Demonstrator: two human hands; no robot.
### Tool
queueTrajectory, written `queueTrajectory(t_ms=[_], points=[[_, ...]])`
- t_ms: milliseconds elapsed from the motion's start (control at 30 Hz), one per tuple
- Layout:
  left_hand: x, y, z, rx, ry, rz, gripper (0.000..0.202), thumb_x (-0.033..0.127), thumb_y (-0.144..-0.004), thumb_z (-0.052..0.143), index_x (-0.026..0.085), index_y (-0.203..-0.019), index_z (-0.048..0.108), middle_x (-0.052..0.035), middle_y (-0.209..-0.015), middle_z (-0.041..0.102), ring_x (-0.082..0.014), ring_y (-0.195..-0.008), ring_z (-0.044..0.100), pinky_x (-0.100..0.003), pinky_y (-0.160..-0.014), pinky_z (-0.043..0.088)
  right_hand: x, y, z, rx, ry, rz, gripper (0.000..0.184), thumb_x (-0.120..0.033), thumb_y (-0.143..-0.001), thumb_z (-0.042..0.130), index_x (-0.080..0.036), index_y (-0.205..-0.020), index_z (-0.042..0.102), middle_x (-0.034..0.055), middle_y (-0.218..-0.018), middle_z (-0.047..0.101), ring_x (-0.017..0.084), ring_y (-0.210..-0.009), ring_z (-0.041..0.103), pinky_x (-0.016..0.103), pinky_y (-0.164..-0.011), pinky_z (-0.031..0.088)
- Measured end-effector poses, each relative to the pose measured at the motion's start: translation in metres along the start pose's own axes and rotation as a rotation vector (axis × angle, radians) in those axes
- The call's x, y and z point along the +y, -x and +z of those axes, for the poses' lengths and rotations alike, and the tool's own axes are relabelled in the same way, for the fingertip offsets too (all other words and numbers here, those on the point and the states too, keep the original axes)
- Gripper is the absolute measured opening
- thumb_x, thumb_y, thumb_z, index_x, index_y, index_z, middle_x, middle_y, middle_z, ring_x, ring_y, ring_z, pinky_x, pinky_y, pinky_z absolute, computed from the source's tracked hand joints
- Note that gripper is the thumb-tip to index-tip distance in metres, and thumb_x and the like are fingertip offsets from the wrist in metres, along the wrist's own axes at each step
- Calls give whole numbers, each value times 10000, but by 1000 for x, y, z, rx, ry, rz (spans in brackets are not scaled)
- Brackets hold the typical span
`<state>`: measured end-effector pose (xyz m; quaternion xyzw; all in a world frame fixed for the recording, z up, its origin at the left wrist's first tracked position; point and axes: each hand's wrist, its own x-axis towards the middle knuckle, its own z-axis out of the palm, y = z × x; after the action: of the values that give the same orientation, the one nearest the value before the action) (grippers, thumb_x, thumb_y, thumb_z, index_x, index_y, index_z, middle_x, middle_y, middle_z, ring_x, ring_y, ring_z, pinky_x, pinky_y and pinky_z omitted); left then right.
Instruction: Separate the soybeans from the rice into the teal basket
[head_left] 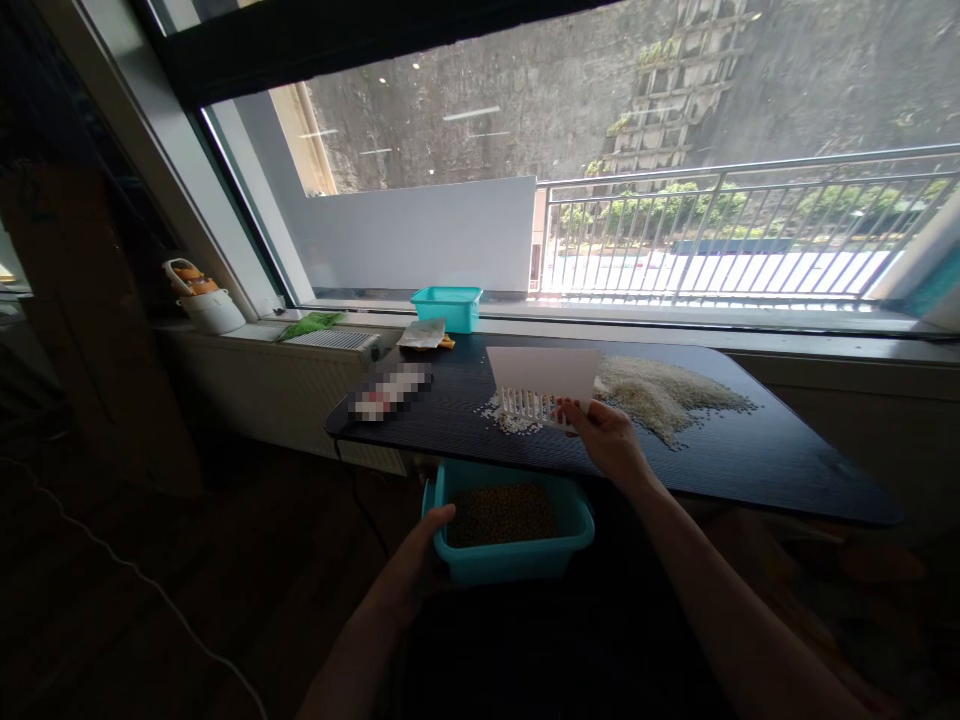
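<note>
My left hand (417, 565) grips the near left edge of a teal tub (577, 530) filled with brownish beans, held below the front edge of the black table (750, 460). My right hand (607, 432) is closed on a white slotted scoop (541, 385) standing on the tabletop, its comb-like lower edge in a small heap of white rice grains (510, 420). A larger pile of rice (660, 390) spreads over the table just right of the scoop.
A second teal tub (447, 306) stands at the table's far edge by the windowsill. A plastic packet (421, 334) and a blurred-out item (390, 392) lie on the table's left part. A white pot (210, 308) and green packet (309, 325) sit on the radiator ledge. A white cable (135, 575) crosses the floor.
</note>
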<state>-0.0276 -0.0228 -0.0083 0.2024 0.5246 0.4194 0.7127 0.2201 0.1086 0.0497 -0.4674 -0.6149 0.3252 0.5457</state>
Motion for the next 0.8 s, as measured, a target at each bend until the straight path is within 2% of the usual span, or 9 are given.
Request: queueTrajectory(t_ms=[233, 433, 633, 800], points=[[0, 2, 1, -6, 9, 12, 704, 509, -847, 555, 183, -1456, 417, -140, -1312, 630, -329, -1205, 582, -416, -883, 512, -4, 6, -3, -46, -26, 21, 519, -687, -707, 645, -172, -682, 706, 52, -684, 690, 181, -632, 613, 292, -575, 530], [-2, -2, -4, 0, 27, -8, 681, 513, -820, 596, 186, -1405, 478, -143, -1326, 623, -341, -1200, 584, -419, -878, 519, -4, 7, 1, -48, -24, 29, 511, -677, -713, 643, -171, -674, 701, 47, -658, 672, 177, -626, 605, 295, -600, 529], [-1, 0, -6, 26, 16, 11, 713, 521, -831, 578, 169, -1435, 438, -154, -1303, 634, -344, -1193, 593, -434, -887, 519, -8, 18, -2, -73, 12, 11, 479, -639, -751, 630, -173, -667, 700, 44, -656, 680, 175, -620, 607, 272, -570, 512], [0, 5, -3, 46, -5, 19, 758, 529, -835, 564, 142, -1463, 393, -165, -1269, 651, -349, -1178, 607, -432, -898, 517, -10, 23, -6, -93, -37, 59, 504, -670, -726, 645, -175, -741, 739, 60, -735, 731, 202, -663, 651, 308, -602, 551]])
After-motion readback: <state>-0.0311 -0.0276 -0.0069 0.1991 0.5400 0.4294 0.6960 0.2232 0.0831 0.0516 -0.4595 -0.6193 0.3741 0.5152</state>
